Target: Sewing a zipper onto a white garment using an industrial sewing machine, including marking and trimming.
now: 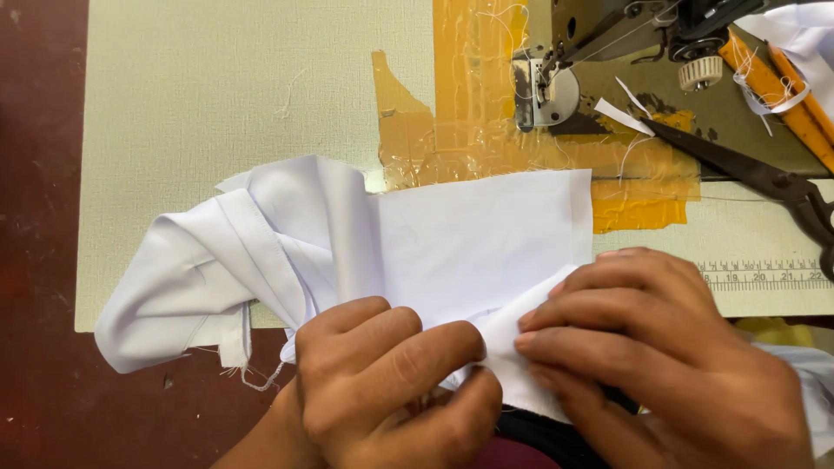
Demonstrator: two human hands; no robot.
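A white cloth piece [452, 243] lies across the near edge of a cream sewing table [217, 95], bunched into folds at the left and flat at the right. My left hand [391, 382] pinches the cloth's near edge between thumb and fingers. My right hand [660, 347] presses flat on the folded corner beside it, fingertips almost touching the left hand. The sewing machine's presser foot [543, 87] stands beyond the cloth, apart from it.
Yellow tape [469, 95] covers the table around the needle plate. Dark scissors [747, 169] lie at the right, with orange pencils [782, 91] behind them. A printed ruler strip [764, 276] runs along the right edge. More white fabric [804, 30] sits at the top right.
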